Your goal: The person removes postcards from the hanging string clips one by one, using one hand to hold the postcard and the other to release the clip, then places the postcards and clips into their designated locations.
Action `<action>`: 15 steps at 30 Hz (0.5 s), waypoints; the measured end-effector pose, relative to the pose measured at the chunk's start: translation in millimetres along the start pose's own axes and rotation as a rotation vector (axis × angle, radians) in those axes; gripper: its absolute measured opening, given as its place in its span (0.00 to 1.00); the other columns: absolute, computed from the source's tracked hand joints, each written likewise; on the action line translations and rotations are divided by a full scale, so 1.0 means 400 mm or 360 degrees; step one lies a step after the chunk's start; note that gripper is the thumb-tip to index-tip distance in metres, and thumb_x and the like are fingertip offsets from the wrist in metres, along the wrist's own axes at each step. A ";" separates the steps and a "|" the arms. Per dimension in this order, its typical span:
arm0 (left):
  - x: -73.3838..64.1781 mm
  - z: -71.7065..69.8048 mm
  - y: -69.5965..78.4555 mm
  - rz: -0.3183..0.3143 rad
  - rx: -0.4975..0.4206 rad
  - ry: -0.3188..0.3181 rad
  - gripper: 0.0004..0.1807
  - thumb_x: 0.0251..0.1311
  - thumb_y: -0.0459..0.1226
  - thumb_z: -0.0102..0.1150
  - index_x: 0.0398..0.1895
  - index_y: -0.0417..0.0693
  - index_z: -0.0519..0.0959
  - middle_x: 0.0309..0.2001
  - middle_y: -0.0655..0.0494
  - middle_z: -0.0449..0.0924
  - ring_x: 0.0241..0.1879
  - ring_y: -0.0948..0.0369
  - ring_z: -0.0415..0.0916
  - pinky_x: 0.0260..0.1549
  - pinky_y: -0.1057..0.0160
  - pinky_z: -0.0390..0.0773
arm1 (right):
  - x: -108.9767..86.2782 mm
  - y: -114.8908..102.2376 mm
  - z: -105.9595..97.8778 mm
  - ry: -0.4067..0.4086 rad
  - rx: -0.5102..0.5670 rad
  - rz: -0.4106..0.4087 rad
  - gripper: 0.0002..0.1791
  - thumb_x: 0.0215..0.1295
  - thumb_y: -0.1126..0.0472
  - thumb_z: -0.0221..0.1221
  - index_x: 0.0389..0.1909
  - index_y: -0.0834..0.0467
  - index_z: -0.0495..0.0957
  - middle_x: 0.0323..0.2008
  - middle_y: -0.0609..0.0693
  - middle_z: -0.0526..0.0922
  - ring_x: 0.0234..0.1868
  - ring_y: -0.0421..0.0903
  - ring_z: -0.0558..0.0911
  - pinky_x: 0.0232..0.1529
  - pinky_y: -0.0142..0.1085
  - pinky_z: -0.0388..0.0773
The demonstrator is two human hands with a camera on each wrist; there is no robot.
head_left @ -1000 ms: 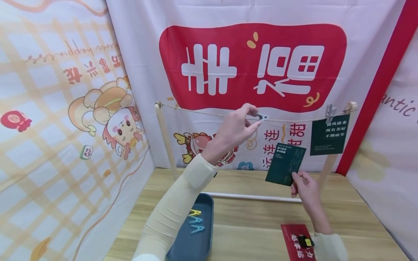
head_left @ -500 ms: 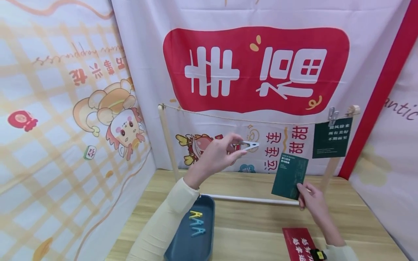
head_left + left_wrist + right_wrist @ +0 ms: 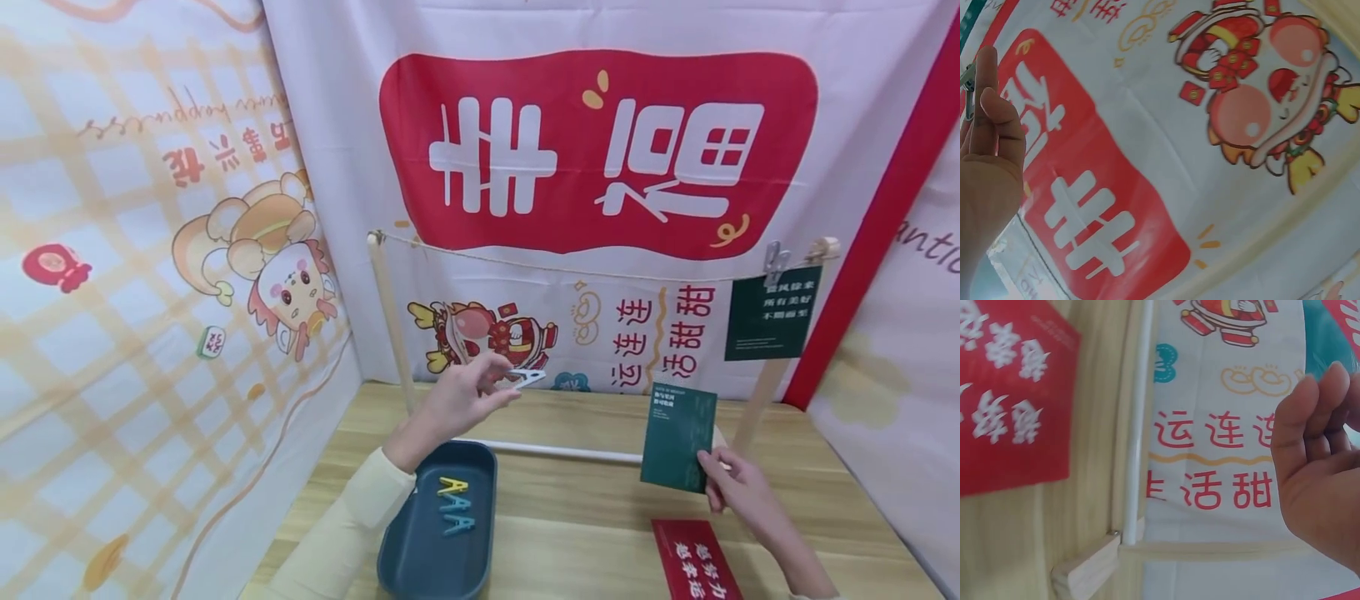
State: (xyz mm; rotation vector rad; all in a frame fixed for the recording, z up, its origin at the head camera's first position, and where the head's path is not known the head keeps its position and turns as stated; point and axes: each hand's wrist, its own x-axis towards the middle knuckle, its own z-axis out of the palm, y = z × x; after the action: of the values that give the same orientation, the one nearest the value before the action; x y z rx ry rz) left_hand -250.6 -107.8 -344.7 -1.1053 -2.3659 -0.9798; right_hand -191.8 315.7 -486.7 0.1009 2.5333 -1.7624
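Note:
In the head view my left hand (image 3: 465, 396) pinches a pale grey-white clothespin (image 3: 531, 378) between thumb and fingers, below the string and left of the middle. Part of that clothespin (image 3: 969, 94) shows at the left edge of the left wrist view. My right hand (image 3: 738, 492) holds a dark green card (image 3: 677, 437) with white print by its lower right edge, nearly upright over the table. Another green card (image 3: 768, 325) hangs at the right end of the string (image 3: 562, 268), held by a grey clothespin (image 3: 776, 260).
The string runs between two wooden posts (image 3: 393, 325), joined low down by a white rod (image 3: 555, 451). At the left stands a blue tray (image 3: 438, 575) with one yellow clothespin (image 3: 452, 485) and two blue ones (image 3: 458, 524). A red card (image 3: 693, 557) lies on the table at front right.
My left hand has come away from the string, down and to the left, with the clothespin still pinched. My right hand has lowered the green card and moved it slightly right.

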 end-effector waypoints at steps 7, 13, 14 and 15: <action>-0.061 0.005 -0.042 -0.0139 0.0020 -0.0087 0.16 0.60 0.41 0.67 0.48 0.48 0.74 0.43 0.55 0.86 0.30 0.69 0.85 0.27 0.74 0.80 | -0.011 0.027 -0.012 -0.0102 -0.0111 0.0050 0.27 0.76 0.41 0.43 0.33 0.64 0.66 0.14 0.49 0.73 0.19 0.48 0.77 0.25 0.38 0.76; -0.109 0.013 -0.064 -0.0232 0.0079 -0.0196 0.17 0.61 0.44 0.66 0.50 0.50 0.75 0.45 0.54 0.86 0.30 0.69 0.84 0.29 0.74 0.80 | -0.018 0.050 -0.025 -0.0156 -0.0102 0.0148 0.27 0.75 0.40 0.44 0.34 0.62 0.65 0.15 0.49 0.73 0.20 0.47 0.76 0.27 0.37 0.75; -0.116 0.016 -0.068 -0.0234 0.0075 -0.0211 0.17 0.61 0.44 0.66 0.49 0.49 0.75 0.46 0.54 0.86 0.30 0.69 0.84 0.29 0.74 0.80 | -0.020 0.054 -0.027 -0.0169 -0.0097 0.0166 0.27 0.75 0.39 0.44 0.35 0.62 0.66 0.15 0.49 0.73 0.21 0.47 0.76 0.27 0.37 0.75; -0.123 0.019 -0.071 -0.0241 0.0068 -0.0226 0.17 0.61 0.44 0.66 0.50 0.49 0.75 0.46 0.54 0.86 0.31 0.69 0.84 0.29 0.75 0.80 | -0.021 0.059 -0.029 -0.0193 -0.0090 0.0177 0.28 0.75 0.39 0.44 0.36 0.64 0.66 0.15 0.49 0.73 0.21 0.48 0.77 0.27 0.37 0.76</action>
State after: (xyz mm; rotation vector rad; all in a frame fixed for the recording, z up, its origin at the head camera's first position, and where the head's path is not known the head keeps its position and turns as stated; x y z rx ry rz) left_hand -241.4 -141.4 -390.2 -1.0228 -2.6048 -0.9226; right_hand -181.6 334.7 -504.0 0.1261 2.4396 -1.6049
